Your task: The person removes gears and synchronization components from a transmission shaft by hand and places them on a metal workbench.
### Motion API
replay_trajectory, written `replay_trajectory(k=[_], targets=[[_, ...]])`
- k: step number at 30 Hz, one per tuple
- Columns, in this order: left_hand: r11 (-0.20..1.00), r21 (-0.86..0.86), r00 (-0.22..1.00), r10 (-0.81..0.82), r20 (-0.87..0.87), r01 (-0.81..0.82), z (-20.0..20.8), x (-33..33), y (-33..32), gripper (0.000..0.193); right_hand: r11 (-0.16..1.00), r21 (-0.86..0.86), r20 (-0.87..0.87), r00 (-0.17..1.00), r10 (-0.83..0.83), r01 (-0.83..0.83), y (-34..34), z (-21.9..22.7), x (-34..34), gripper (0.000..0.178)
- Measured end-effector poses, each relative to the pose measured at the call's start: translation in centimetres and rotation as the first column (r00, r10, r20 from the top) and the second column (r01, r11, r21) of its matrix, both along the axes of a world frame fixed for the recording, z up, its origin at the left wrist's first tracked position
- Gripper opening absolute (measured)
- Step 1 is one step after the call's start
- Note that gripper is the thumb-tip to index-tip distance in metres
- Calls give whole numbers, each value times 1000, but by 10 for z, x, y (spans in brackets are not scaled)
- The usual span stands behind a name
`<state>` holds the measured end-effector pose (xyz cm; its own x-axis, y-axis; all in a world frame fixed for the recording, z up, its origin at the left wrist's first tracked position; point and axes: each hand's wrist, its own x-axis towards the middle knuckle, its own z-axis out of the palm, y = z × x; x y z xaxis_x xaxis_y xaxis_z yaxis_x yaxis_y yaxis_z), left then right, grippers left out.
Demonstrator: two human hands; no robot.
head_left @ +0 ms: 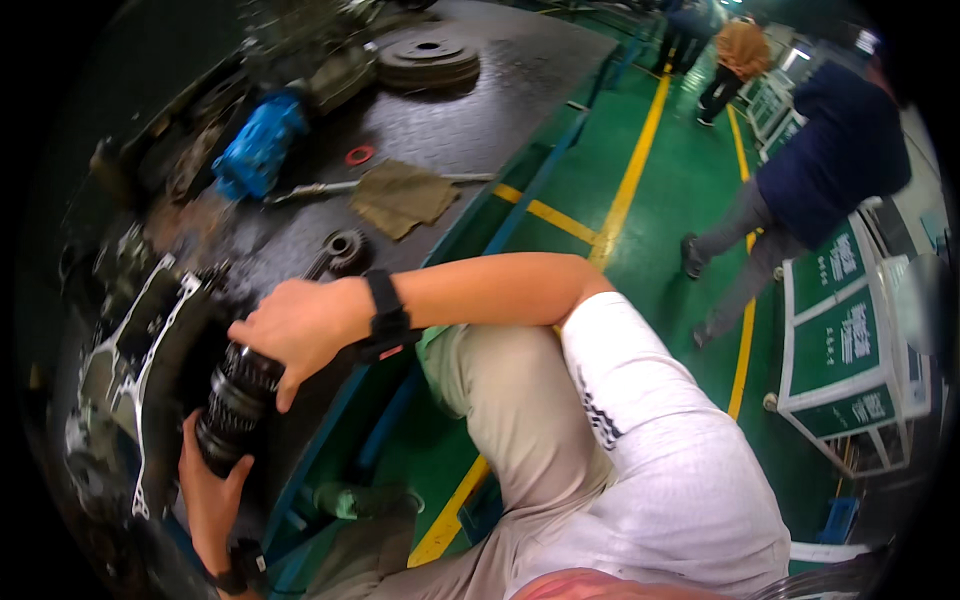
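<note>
A dark gear shaft (238,402), ringed with toothed gears along its length, is held between my two hands above the near side of the workbench. My right hand (308,325) grips its upper end from above, with the thumb along its side. My left hand (212,490) cups the lower end, fingers and thumb spread around it. Just left of the shaft stands an open metal gearbox housing (150,390) with a pale machined rim. A small loose gear (345,247) sits on the bench beyond my right hand.
On the metal workbench (520,70) lie a blue cylindrical part (262,145), a brown rag (403,198) over a long bar, a red ring (359,155) and a round disc (428,62). A person in dark clothing (830,150) walks on the green floor near a white-framed cart (840,330).
</note>
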<state>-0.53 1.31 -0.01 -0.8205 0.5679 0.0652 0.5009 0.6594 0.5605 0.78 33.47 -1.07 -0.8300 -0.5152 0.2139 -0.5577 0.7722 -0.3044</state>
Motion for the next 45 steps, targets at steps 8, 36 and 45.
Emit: replay_trajectory(k=[8,36,45], targets=[[993,-117,998,24,-66,-32,3,1,-1,93,998,41,-31,999,-40,42,-6,-1,1,108],[855,-469,974,176,-141,-223,-15,-11,-28,93,991,110,-90,994,-63,73,-12,-25,-31,82],[993,-93,996,-70,48,74,21,4,-11,94,981,169,-5,995,-98,97,-7,-16,-20,77]])
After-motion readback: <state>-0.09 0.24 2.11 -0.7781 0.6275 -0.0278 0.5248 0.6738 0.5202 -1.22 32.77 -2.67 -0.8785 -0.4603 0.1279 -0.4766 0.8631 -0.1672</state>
